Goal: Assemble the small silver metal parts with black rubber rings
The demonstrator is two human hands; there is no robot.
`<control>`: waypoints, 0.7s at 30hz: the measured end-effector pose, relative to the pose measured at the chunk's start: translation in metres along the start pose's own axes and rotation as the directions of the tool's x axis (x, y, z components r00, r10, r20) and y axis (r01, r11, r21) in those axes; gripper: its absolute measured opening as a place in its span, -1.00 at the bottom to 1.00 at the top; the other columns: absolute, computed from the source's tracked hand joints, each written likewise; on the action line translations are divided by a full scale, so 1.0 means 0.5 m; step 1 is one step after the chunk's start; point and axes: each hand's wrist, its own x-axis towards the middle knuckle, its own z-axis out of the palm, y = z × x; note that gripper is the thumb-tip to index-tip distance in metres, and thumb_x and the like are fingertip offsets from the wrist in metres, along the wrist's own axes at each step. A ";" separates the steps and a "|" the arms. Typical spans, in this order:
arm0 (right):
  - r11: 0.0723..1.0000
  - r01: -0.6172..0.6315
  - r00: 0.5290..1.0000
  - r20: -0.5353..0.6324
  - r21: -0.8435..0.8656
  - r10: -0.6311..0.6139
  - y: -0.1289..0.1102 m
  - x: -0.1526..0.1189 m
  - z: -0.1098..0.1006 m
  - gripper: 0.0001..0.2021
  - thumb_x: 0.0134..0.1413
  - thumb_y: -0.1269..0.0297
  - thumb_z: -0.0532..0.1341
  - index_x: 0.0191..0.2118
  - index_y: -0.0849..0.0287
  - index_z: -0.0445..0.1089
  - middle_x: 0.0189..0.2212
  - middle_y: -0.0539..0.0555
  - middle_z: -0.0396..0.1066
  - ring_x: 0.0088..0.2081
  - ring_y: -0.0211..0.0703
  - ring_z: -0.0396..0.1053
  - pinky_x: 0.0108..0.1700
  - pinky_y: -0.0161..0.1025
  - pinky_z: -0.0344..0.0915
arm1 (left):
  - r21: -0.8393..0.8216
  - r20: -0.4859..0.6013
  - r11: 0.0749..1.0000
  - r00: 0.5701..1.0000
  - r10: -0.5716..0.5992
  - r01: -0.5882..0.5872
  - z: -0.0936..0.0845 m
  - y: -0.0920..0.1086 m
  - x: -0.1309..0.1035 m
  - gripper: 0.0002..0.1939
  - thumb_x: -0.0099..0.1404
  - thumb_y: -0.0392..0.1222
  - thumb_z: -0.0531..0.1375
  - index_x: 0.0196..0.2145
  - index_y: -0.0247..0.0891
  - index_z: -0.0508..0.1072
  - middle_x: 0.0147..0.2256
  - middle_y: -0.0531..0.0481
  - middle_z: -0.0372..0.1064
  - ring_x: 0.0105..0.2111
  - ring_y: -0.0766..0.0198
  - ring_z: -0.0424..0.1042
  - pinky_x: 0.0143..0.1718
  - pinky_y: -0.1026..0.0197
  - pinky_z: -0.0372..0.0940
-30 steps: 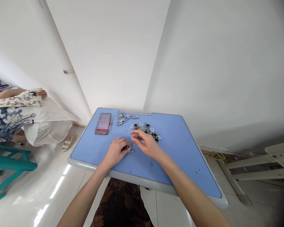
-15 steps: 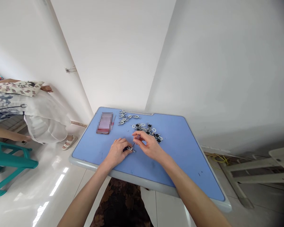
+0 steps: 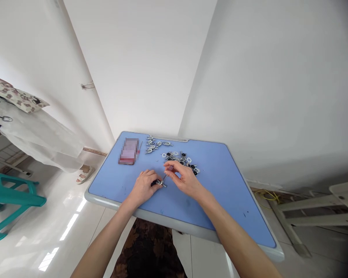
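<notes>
My left hand point(image 3: 146, 186) is closed on a small metal part point(image 3: 161, 183) with a black piece, held down on the blue tabletop point(image 3: 191, 208). The fingers hide much of it. In my right hand point(image 3: 183, 178) I pinch the clear, reddish handle of a small screwdriver point(image 3: 170, 168). Its thin shaft slants down to the metal part; whether the tip sits in a screw is too small to tell. Just beyond my right hand lies a pile of similar metal parts point(image 3: 188, 159) with black discs and oval plates. A smaller group of metal parts point(image 3: 151, 146) lies near the back edge.
A pixelated, phone-like rectangle point(image 3: 129, 151) lies at the table's back left, with another thin screwdriver point(image 3: 140, 147) beside it. White walls stand behind the table. On the left are a green stool point(image 3: 14, 189) and a person in a white skirt point(image 3: 43, 135). Yellow cable point(image 3: 268, 195) lies right.
The person on the left has shifted; their hand and lower arm are out of view. My hands have hardly moved, with screwdriver and metal part still held.
</notes>
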 end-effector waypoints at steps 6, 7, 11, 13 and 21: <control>0.999 0.038 0.998 0.046 -0.017 -0.037 0.000 0.001 0.002 -0.85 0.24 0.29 0.05 -0.11 0.12 0.28 -0.34 0.06 0.41 -0.35 -0.20 0.37 -0.29 -0.25 0.34 | -0.003 0.007 1.000 1.000 0.001 -0.001 0.001 -0.003 0.001 -0.89 0.22 -0.18 0.24 -0.26 -0.16 0.46 -0.23 0.03 0.41 -0.19 0.17 0.34 -0.13 0.13 0.19; 0.999 0.044 0.998 0.046 -0.017 -0.044 0.000 0.001 0.003 -0.85 0.24 0.30 0.05 -0.11 0.12 0.27 -0.34 0.05 0.40 -0.35 -0.20 0.37 -0.29 -0.25 0.33 | 0.000 0.009 1.000 1.000 -0.002 0.002 0.001 -0.003 0.001 -0.89 0.22 -0.18 0.24 -0.26 -0.16 0.47 -0.23 0.02 0.41 -0.19 0.16 0.34 -0.13 0.13 0.19; 0.997 0.070 0.997 0.030 -0.017 -0.069 0.002 0.001 0.005 -0.88 0.23 0.33 0.06 -0.13 0.11 0.27 -0.35 0.04 0.40 -0.35 -0.21 0.37 -0.27 -0.25 0.32 | 0.010 0.014 1.000 1.000 -0.009 0.009 0.002 -0.002 0.001 -0.89 0.22 -0.17 0.23 -0.26 -0.15 0.47 -0.24 0.01 0.41 -0.19 0.15 0.34 -0.13 0.12 0.20; 0.997 0.073 0.997 0.025 -0.014 -0.072 0.002 0.001 0.005 -0.88 0.23 0.34 0.07 -0.13 0.11 0.27 -0.35 0.04 0.40 -0.35 -0.21 0.37 -0.28 -0.26 0.33 | 0.008 0.012 1.000 1.000 -0.010 0.010 0.002 -0.003 0.001 -0.88 0.22 -0.16 0.23 -0.25 -0.15 0.47 -0.24 0.01 0.42 -0.19 0.14 0.34 -0.13 0.11 0.20; 0.997 0.070 0.997 0.038 -0.032 -0.069 0.005 0.000 0.007 -0.90 0.22 0.35 0.08 -0.16 0.10 0.28 -0.37 0.02 0.39 -0.36 -0.22 0.37 -0.28 -0.27 0.31 | 0.012 0.006 1.000 1.000 0.004 -0.005 0.003 -0.004 0.002 -0.88 0.21 -0.18 0.25 -0.26 -0.16 0.47 -0.25 0.02 0.42 -0.20 0.17 0.34 -0.14 0.13 0.19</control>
